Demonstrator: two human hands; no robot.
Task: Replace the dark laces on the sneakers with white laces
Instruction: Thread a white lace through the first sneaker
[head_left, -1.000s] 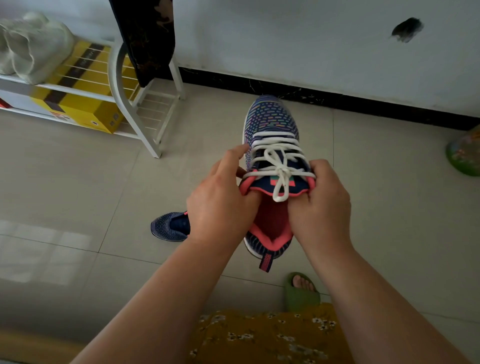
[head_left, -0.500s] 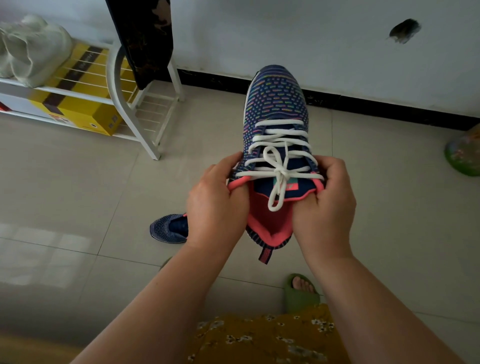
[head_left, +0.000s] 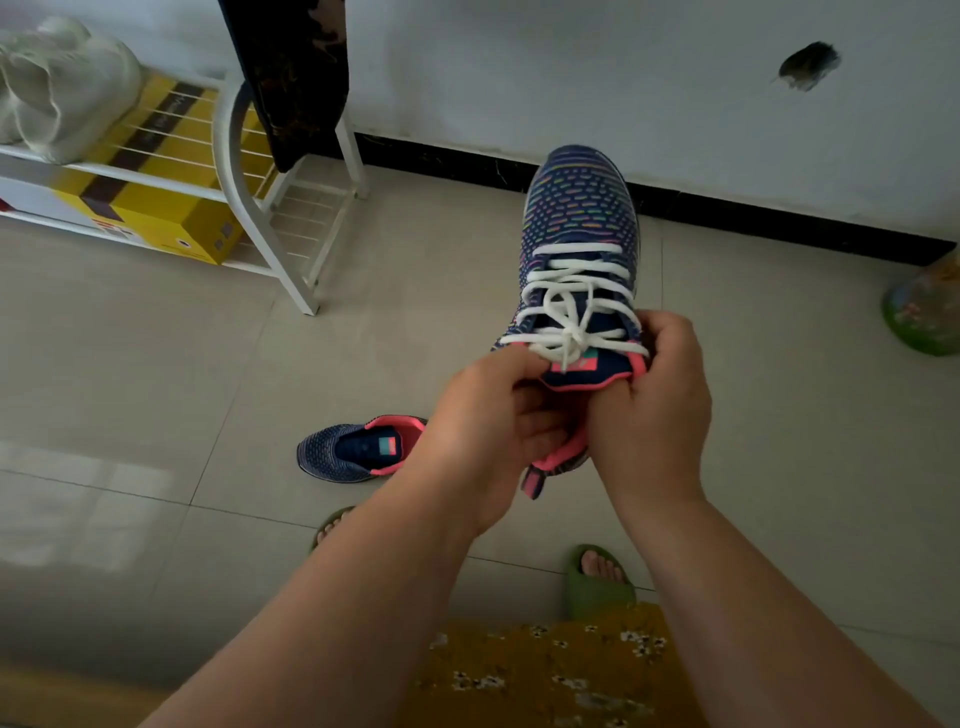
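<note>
Finishing the first sneaker (head_left: 579, 218) looks like the step in hand: its white laces (head_left: 574, 306) sit crossed and bowed just above both hands, on multicoloured knit with a coral collar. The left hand (head_left: 488, 431) and right hand (head_left: 654, 405) grasp the collar from either side. Next, I judge, comes the second sneaker (head_left: 358, 449), lying laceless on the floor (head_left: 156, 389) left of the left hand.
</note>
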